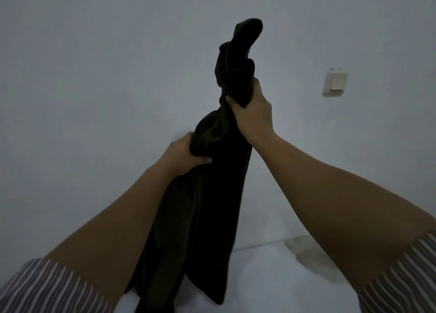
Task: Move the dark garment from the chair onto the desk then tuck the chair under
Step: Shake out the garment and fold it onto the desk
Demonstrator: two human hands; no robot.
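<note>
Dark cloth, bunched: the garment (212, 171) hangs in mid-air before a pale wall (94, 76), held by both hands. Right hand (252, 111) is clenched round its upper part; a twisted end sticks up above that fist. Left hand (182, 153) grips a fold lower down on the left edge. Long axis near vertical, top tilted slightly right. Lower end trails down between the forearms toward a white surface (271, 277). Light switch (335, 82) on wall, well right. Striped sleeves (47, 286) pushed up.
</note>
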